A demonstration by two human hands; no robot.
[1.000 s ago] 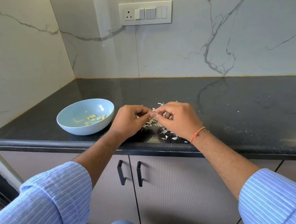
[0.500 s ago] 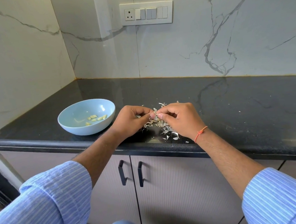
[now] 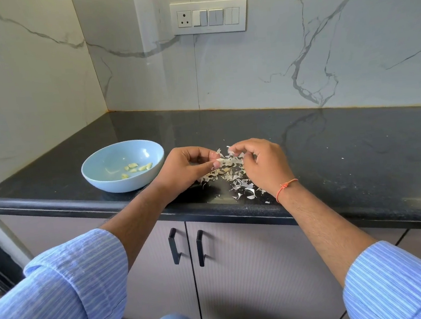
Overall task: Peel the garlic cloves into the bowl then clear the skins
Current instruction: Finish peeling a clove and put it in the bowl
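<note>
Hands [image 3: 184,168] now parted over skins [image 3: 235,180].

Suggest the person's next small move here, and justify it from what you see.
Probably keep stripping the papery skin: the left hand pinches a garlic clove with white skin on it, and the right hand pulls at that skin above the skin pile. Once bare, it belongs in the light blue ceramic bowl.

sleeves [image 3: 62,291]: blue-white striped, rolled | right wrist: orange thread band [image 3: 285,186]
</note>
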